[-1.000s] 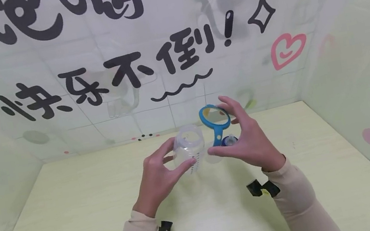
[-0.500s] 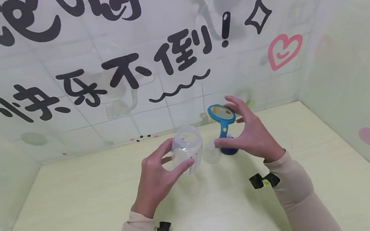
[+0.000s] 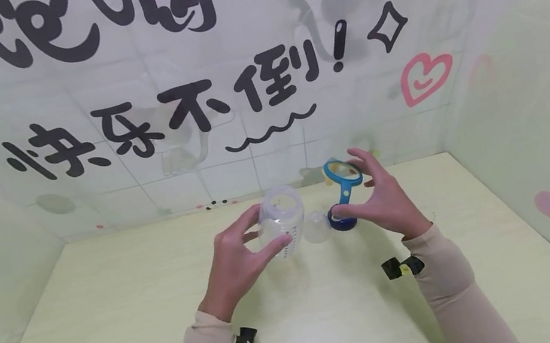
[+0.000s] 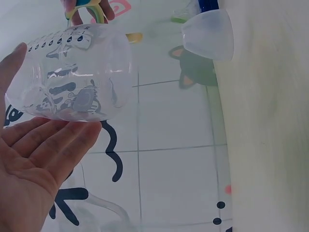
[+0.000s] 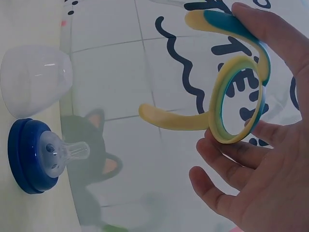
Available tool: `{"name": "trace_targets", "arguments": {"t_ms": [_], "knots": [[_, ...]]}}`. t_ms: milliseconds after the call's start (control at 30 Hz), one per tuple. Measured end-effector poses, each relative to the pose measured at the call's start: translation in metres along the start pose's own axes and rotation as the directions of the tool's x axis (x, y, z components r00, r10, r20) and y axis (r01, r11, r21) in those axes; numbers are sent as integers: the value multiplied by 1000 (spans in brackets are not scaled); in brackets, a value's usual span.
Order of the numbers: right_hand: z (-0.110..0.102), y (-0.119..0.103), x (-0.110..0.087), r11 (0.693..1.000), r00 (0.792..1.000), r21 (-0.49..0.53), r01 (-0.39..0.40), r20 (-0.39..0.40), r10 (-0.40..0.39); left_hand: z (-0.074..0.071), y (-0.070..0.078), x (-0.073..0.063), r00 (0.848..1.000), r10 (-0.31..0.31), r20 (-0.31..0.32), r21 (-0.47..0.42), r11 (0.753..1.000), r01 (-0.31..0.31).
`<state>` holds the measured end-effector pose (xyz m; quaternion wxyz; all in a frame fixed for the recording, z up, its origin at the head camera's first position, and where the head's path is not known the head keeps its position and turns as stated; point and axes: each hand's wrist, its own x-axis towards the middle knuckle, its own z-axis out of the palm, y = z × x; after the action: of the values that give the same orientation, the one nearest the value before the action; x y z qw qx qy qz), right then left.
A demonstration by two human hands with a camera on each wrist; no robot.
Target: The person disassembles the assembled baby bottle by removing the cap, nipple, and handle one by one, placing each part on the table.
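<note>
My left hand [image 3: 232, 260] grips a clear baby bottle [image 3: 279, 213], thumb on the near side and fingers behind. The bottle has no top on it; dark measuring marks and printed drawings show on its wall in the left wrist view. Off to the right, my right hand [image 3: 384, 202] holds a blue and yellow bottle handle [image 5: 174, 121], a ring with two curved grips, between thumb and fingers. Below the handle, a blue collar [image 5: 29, 154] with a clear teat [image 5: 77, 151] stands on the table, teat upward. Beside it sits a translucent domed cap [image 5: 36, 79].
The pale wooden table [image 3: 141, 315] ends at a back wall [image 3: 226, 173] printed with black lettering and hearts. Side panels [image 3: 532, 110] close in the left and right. A small black device [image 3: 402, 266] is strapped to the right sleeve, another to the left.
My right hand has moved right and slightly down with the bottle handle, away from the bottle. More of the cap and blue collar shows. My left hand and the bottle stay about where they were.
</note>
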<state>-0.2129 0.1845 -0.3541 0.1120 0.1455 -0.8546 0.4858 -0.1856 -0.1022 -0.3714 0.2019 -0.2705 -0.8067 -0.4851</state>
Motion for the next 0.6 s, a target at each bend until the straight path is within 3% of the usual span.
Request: {"name": "trace_targets", "arguments": {"t_ms": [600], "knots": [[3,13,4,997,995,4,-81,55,81,1,0,0,1000,-15,10,4,1000,15]]}}
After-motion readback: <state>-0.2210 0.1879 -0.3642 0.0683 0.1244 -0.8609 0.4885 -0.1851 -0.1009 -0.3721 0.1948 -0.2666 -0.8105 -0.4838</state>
